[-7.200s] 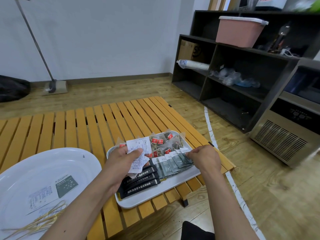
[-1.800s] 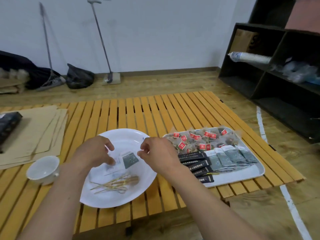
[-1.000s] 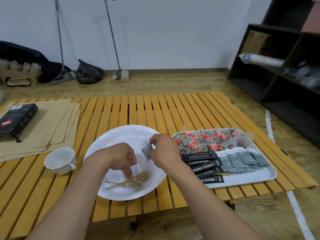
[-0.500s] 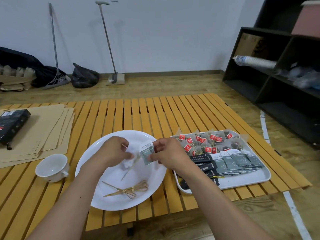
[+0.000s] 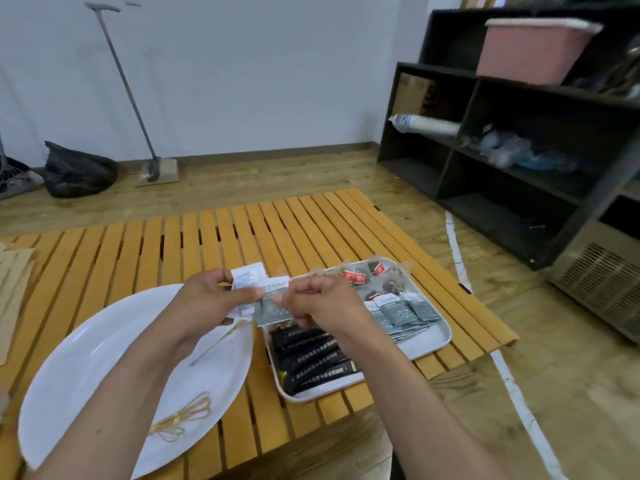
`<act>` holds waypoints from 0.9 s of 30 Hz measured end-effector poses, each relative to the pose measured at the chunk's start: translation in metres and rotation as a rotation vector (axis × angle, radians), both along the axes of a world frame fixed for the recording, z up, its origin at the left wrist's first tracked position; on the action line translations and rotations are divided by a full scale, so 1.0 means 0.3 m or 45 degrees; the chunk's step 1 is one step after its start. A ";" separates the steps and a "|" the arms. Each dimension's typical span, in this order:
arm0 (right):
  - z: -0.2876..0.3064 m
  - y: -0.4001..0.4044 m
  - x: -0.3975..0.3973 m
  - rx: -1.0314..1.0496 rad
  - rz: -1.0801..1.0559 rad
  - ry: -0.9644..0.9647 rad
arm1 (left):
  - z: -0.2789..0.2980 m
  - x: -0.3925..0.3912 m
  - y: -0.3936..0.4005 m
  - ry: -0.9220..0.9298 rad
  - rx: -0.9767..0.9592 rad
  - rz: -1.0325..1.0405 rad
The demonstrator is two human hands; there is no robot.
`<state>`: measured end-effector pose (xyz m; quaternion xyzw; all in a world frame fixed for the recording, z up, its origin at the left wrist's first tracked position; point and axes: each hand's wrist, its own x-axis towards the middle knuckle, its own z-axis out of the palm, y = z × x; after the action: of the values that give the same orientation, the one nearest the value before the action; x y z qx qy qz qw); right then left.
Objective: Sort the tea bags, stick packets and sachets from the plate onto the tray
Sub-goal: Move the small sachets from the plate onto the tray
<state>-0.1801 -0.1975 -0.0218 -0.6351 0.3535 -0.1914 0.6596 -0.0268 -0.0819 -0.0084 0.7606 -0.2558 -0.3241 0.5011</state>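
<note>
Above the gap between plate and tray, my left hand [image 5: 207, 299] pinches a white sachet [image 5: 246, 278], and a thin wooden pick hangs below it. My right hand [image 5: 322, 303] pinches a grey-green sachet [image 5: 273, 308] right beside it. The white plate [image 5: 97, 362] at the lower left holds only looped wooden picks [image 5: 183, 417]. The white tray [image 5: 440, 341] on the right carries black stick packets [image 5: 311, 358], a row of grey-green sachets [image 5: 401, 311] and red-tagged tea bags [image 5: 367, 275].
Everything sits on a slatted orange table [image 5: 242, 237], whose right edge ends just past the tray. Brown envelopes [image 5: 10, 292] lie at the far left. A dark shelf unit [image 5: 519, 143] stands to the right.
Both hands rose off the plate and shifted right toward the tray, each carrying its sachet. My head turned right, so the cup and black box left the view.
</note>
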 end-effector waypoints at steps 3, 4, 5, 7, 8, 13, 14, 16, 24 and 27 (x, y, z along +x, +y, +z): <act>0.002 -0.032 -0.033 0.068 -0.021 -0.025 | 0.011 -0.016 -0.020 -0.004 -0.002 -0.015; 0.011 -0.044 -0.049 0.078 -0.038 -0.018 | 0.012 -0.028 -0.030 0.007 -0.011 -0.034; 0.019 -0.061 -0.071 0.066 -0.066 0.002 | 0.011 -0.042 -0.041 0.018 -0.017 -0.054; 0.038 -0.105 -0.130 -0.020 -0.162 0.055 | 0.000 -0.074 -0.064 0.044 -0.027 -0.087; 0.045 -0.130 -0.166 -0.071 -0.233 0.075 | -0.009 -0.089 -0.075 0.059 -0.032 -0.094; 0.010 -0.246 -0.325 -0.133 -0.450 0.339 | -0.040 -0.141 -0.113 0.153 -0.052 -0.151; -0.002 -0.255 -0.336 -0.149 -0.444 0.424 | -0.045 -0.149 -0.118 0.168 -0.049 -0.164; -0.018 -0.261 -0.340 -0.169 -0.413 0.503 | -0.056 -0.161 -0.127 0.229 -0.035 -0.172; -0.064 -0.272 -0.287 -0.297 -0.394 0.626 | -0.071 -0.189 -0.141 0.310 -0.042 -0.199; -0.062 -0.266 -0.286 -0.355 -0.437 0.623 | -0.074 -0.194 -0.139 0.230 -0.080 -0.240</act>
<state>-0.2660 -0.2774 -0.0404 -0.6775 0.5739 -0.1880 0.4198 -0.0849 -0.1236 -0.0306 0.6848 -0.2900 -0.4287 0.5131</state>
